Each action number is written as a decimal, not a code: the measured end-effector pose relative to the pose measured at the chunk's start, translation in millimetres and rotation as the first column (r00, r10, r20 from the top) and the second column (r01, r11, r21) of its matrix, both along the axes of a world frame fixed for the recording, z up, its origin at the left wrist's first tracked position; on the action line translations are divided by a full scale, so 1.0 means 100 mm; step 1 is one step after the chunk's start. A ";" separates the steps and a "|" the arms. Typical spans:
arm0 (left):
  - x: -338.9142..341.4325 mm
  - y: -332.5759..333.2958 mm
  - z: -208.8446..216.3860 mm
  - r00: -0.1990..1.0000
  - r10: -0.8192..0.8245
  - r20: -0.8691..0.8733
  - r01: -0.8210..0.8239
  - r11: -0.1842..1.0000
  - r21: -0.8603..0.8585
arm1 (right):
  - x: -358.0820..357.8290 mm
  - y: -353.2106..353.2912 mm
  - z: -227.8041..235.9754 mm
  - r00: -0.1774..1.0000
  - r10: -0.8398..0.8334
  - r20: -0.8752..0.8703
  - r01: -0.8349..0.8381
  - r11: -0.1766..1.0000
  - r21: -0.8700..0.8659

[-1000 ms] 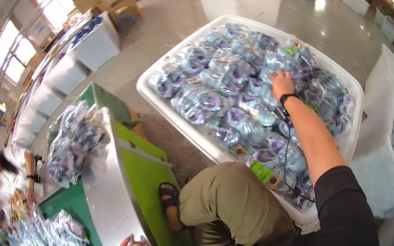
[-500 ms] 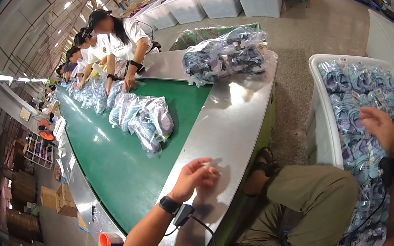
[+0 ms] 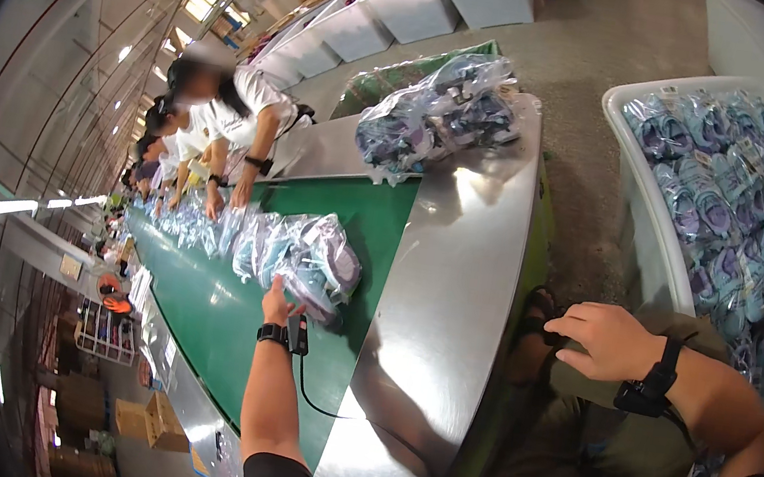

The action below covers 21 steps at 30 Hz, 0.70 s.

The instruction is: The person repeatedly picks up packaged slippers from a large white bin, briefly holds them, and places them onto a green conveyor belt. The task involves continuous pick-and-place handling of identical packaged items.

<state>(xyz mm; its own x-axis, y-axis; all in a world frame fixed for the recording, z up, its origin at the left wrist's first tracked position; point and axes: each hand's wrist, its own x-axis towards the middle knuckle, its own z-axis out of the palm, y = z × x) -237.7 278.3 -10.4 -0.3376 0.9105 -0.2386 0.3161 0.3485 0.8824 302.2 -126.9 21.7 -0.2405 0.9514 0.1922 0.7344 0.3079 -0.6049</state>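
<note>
My left hand (image 3: 279, 303) reaches over the green conveyor belt (image 3: 197, 305), with its fingers apart at the near edge of a pile of shoes in clear plastic bags (image 3: 302, 252). Its fingertips meet or overlap the bags; I cannot tell whether they touch. The shoes are pale blue, grey and purple. My right hand (image 3: 604, 341) hangs above my bent leg, between the metal table and a white bin (image 3: 640, 192). Its fingers are loosely bent and somewhat apart, holding nothing. Several bagged light-blue and purple shoes (image 3: 720, 198) fill that bin in rows.
Another heap of bagged shoes (image 3: 438, 119) lies on the far corner of the metal table edge (image 3: 454, 278). Across the belt a person in a white shirt (image 3: 260, 99) handles bagged shoes, with others behind. White bins (image 3: 414, 11) line the back; cardboard boxes (image 3: 156, 422) stand on the floor at left.
My left hand has moved forward and left from above the metal edge to the bagged shoes on the belt. My right hand has left the bin, coming nearer and leftward. The view has shifted.
</note>
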 end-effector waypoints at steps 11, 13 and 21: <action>0.92 -1.07 -0.29 0.955 -0.129 0.266 0.036 0.944 0.328 | -0.05 0.04 -0.09 0.995 -0.015 0.097 0.005 0.995 0.101; 0.96 -1.51 -0.09 0.956 -0.286 0.056 0.224 0.843 0.489 | -0.08 0.02 -0.05 0.993 0.008 0.114 -0.020 0.995 0.099; 0.86 -2.54 -0.14 0.892 -0.450 0.048 0.394 0.824 0.407 | -0.14 -0.04 -0.05 0.996 0.052 0.077 -0.060 0.992 0.107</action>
